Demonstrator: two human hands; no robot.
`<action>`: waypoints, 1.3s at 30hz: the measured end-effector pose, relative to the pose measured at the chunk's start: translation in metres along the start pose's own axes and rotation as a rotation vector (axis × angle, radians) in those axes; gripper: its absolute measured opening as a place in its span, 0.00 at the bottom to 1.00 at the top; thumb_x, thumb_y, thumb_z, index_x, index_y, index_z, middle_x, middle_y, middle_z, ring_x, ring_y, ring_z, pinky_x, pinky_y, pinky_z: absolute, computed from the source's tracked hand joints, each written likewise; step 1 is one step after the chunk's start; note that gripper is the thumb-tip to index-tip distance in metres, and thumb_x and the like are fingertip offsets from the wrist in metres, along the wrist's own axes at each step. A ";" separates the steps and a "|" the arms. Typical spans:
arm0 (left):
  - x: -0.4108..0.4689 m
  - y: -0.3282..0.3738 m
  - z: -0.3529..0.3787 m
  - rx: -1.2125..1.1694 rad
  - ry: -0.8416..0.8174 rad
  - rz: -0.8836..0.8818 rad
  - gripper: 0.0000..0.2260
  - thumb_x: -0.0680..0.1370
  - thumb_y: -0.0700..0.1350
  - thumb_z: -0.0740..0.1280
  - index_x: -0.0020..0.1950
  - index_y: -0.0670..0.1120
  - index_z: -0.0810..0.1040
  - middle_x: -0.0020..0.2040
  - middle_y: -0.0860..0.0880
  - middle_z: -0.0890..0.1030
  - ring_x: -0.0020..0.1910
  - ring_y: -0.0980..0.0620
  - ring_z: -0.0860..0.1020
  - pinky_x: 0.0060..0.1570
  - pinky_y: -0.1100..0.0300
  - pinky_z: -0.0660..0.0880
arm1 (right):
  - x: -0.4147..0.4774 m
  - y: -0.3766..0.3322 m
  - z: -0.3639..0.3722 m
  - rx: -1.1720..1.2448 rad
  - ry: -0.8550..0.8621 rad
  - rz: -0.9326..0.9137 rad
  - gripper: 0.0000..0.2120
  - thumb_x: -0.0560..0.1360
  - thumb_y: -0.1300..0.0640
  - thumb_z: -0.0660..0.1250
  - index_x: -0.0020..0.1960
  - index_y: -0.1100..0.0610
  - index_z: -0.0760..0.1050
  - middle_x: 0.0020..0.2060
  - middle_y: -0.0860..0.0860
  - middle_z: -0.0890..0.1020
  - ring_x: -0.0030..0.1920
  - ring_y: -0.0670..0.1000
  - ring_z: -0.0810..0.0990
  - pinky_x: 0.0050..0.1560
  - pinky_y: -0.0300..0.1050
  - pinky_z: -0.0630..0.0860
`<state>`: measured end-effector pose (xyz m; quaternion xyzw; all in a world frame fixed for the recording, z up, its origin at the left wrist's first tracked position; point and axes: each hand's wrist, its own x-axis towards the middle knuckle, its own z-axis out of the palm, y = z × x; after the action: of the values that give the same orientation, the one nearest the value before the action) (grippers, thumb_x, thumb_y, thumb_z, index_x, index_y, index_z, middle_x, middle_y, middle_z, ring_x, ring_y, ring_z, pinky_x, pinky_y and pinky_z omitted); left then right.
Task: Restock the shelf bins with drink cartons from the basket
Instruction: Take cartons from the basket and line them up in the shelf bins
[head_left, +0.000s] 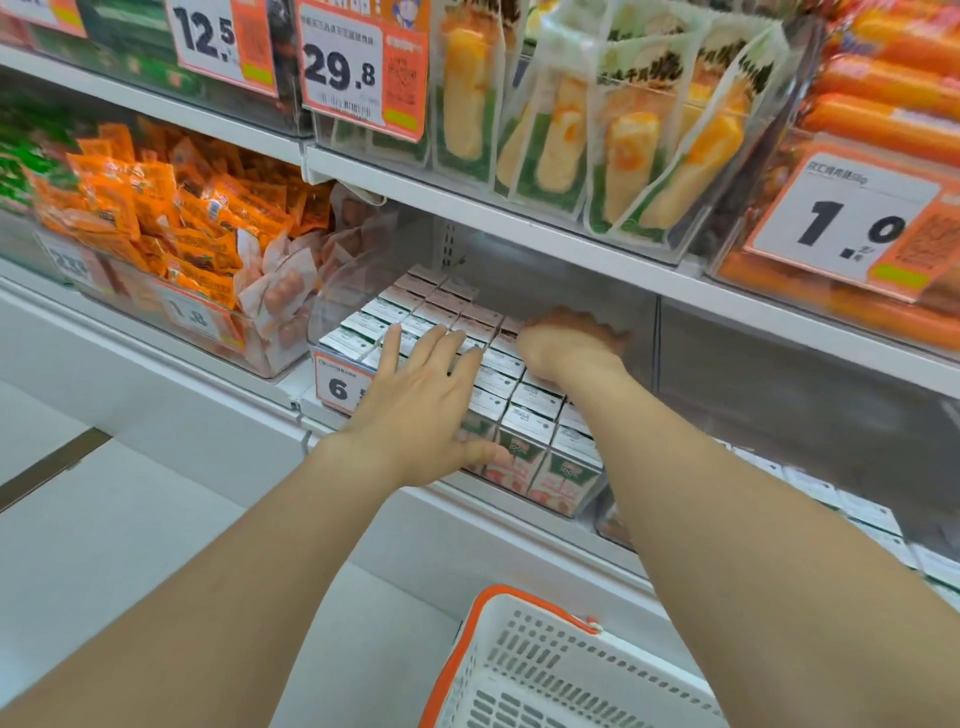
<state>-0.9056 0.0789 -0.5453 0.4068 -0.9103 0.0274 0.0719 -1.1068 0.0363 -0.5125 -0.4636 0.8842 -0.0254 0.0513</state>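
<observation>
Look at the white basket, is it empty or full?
Empty as far as shown: inside the basket only bare slotted plastic shows, nothing in it. Its near end is out of frame, so cannot tell there.

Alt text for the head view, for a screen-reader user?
Two hands reach into a clear shelf bin packed with drink cartons: the left hand lies flat on the carton tops, the right hand curls farther back. A white, orange-rimmed basket sits below.

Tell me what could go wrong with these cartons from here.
The bin looks packed, so the right hand working among the cartons may dent one. The left hand, pressing on the front rows, could knock the price tag loose.
</observation>
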 end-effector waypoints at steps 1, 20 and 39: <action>0.000 -0.001 0.000 -0.003 -0.004 -0.007 0.51 0.73 0.79 0.58 0.84 0.46 0.52 0.84 0.43 0.53 0.84 0.42 0.48 0.80 0.32 0.41 | 0.000 -0.004 0.001 -0.027 0.088 -0.048 0.23 0.80 0.46 0.54 0.67 0.56 0.74 0.66 0.59 0.78 0.68 0.63 0.75 0.75 0.64 0.60; 0.001 -0.003 0.004 0.114 -0.032 -0.148 0.56 0.74 0.78 0.58 0.85 0.40 0.40 0.84 0.36 0.48 0.83 0.32 0.47 0.78 0.29 0.43 | 0.022 -0.040 0.033 0.124 0.013 -0.425 0.24 0.78 0.34 0.48 0.53 0.49 0.75 0.51 0.53 0.82 0.49 0.59 0.79 0.53 0.52 0.78; -0.013 -0.044 -0.002 0.009 -0.061 -0.240 0.58 0.71 0.81 0.56 0.85 0.41 0.46 0.83 0.36 0.50 0.82 0.33 0.48 0.80 0.35 0.41 | 0.046 -0.123 0.026 0.285 0.122 -0.337 0.19 0.81 0.48 0.54 0.65 0.53 0.76 0.63 0.56 0.81 0.62 0.60 0.79 0.58 0.52 0.76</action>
<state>-0.8644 0.0595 -0.5457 0.5139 -0.8566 0.0105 0.0451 -1.0291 -0.0717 -0.5298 -0.5905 0.7831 -0.1864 0.0579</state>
